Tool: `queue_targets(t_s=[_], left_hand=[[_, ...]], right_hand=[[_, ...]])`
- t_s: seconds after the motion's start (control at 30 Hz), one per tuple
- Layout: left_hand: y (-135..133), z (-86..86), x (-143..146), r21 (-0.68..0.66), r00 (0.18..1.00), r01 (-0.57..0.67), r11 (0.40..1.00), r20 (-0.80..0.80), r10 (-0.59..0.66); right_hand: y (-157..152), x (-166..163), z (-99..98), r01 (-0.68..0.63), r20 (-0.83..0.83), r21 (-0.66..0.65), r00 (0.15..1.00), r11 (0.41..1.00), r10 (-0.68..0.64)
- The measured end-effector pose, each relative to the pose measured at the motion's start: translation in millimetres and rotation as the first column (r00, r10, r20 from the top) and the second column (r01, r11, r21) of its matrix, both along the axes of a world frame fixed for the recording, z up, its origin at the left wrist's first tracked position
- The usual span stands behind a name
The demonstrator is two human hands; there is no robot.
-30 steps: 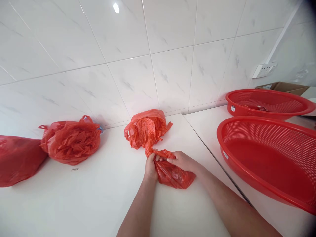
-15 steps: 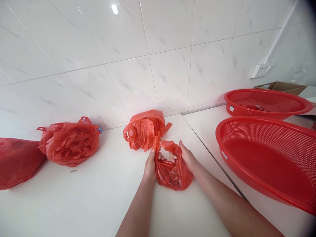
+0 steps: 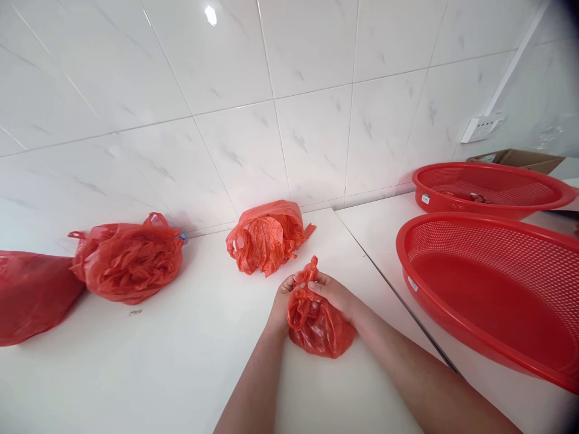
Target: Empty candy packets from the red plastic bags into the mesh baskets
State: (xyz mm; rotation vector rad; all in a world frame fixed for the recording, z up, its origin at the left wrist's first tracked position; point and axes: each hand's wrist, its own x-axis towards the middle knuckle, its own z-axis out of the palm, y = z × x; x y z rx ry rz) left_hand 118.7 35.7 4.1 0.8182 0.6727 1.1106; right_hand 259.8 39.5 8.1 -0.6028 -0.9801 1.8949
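Note:
A small red plastic bag point(image 3: 322, 333) rests on the white table point(image 3: 181, 361), its handles gathered at the top between my hands. My left hand point(image 3: 283, 301) is closed on the bag's left handle, where a loop hangs down. On the other side my right hand point(image 3: 337, 295) pinches the gathered plastic, thumb on top. What the bag contains is hidden by the plastic. Just behind it lies an open red bag point(image 3: 265, 238) stuffed with crumpled red plastic, apart from both hands.
At the left stand a bulging red bag point(image 3: 129, 262) of crumpled plastic and another red bag point(image 3: 31, 295). Two red perforated baskets point(image 3: 479, 289) occupy the right side, with a cardboard box point(image 3: 520, 158) behind. A tiled wall point(image 3: 312, 144) bounds the table's back.
My hands have come closer together, bringing the bag's two handles from spread apart to crossed and bunched at the top. The other bags and the baskets have stayed put.

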Motion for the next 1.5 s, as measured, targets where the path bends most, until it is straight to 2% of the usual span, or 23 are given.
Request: queue_targets(t_s=[0.13,0.27,0.37,0.47,0.53,0.6,0.77,0.83,0.9,1.0,1.13,1.27,1.4,1.5], left_hand=[[-2.1,1.7,3.2,0.047,0.999,-0.014,0.999,-0.031,0.015],[-8.2,7.8,1.2,0.142,0.992,0.030,0.989,-0.127,-0.012],[-12.6,11.3,1.4,0.194,0.985,0.035,0.980,-0.172,-0.002],[-12.2,10.3,4.1,0.184,0.979,-0.003,0.983,-0.201,0.040],[-9.7,8.4,5.8,0.165,0.974,-0.018,0.986,-0.220,0.055],[-6.9,7.1,6.5,0.143,0.975,-0.025,0.989,-0.217,0.056],[-2.4,6.4,4.3,0.097,0.989,-0.041,0.994,-0.139,0.055],[-0.9,5.1,2.6,0.091,0.989,-0.050,0.995,-0.137,0.062],[0.7,2.7,0.8,0.074,0.981,-0.082,0.994,-0.168,0.093],[2.4,-1.0,-1.0,0.069,0.961,-0.161,0.985,-0.215,0.172],[1.1,-1.2,-0.9,0.067,0.977,-0.164,0.984,-0.124,0.171],[-0.3,-0.4,-0.7,0.073,0.990,-0.129,0.989,-0.046,0.132],[1.3,-4.3,-2.6,0.114,0.991,-0.074,0.991,-0.107,0.086],[2.3,-6.6,-3.7,0.147,0.985,-0.049,0.988,-0.158,0.072]], right_hand=[[3.1,-1.6,-3.9,0.095,-0.043,-0.103,0.994,0.990,-0.100],[6.1,0.1,-3.5,0.134,-0.068,-0.137,0.987,0.982,-0.144],[6.9,0.3,-1.6,0.181,0.032,-0.106,0.983,0.978,-0.178],[6.9,-1.4,-1.0,0.212,0.167,-0.005,0.964,0.977,-0.208],[6.0,-2.1,-0.8,0.189,0.193,0.075,0.961,0.979,-0.200],[4.1,-1.6,-0.1,0.149,0.145,0.117,0.975,0.982,-0.166],[-0.6,3.6,1.8,0.041,0.021,0.026,0.999,0.999,-0.042],[0.0,5.5,1.1,0.037,0.050,0.046,0.998,0.998,-0.039],[1.7,6.6,0.2,0.044,0.149,0.105,0.987,0.993,-0.059],[3.1,6.9,0.5,0.037,0.296,0.207,0.950,0.978,-0.098],[2.4,5.6,2.9,0.065,0.394,0.300,0.900,0.952,-0.186],[3.6,4.9,2.7,0.148,0.551,0.379,0.757,0.914,-0.351],[5.0,5.6,-0.2,0.203,0.625,0.490,0.596,0.848,-0.504],[4.9,5.6,-2.9,0.228,0.622,0.508,0.570,0.831,-0.537]])
